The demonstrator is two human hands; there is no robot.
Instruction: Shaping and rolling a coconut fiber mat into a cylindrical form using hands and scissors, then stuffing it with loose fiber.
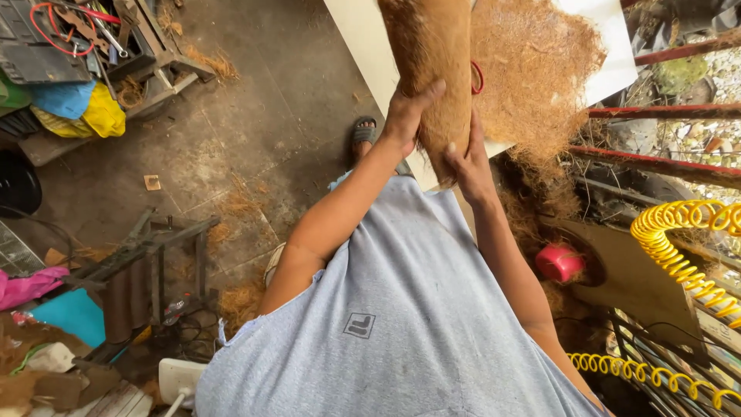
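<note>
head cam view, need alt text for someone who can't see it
Seen from above, a person in a grey sleeveless shirt holds an upright roll of brown coconut-fibre matting in both hands, left hand and right hand, against a white board. Loose fibre is piled on the board, and a coiled yellow hose hangs at right.

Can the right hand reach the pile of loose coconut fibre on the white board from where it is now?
Probably yes. The right hand grips the lower edge of the brown fibre mat, and the loose fibre pile lies just beyond it on the white board, nothing between. It must release the mat first.
</note>
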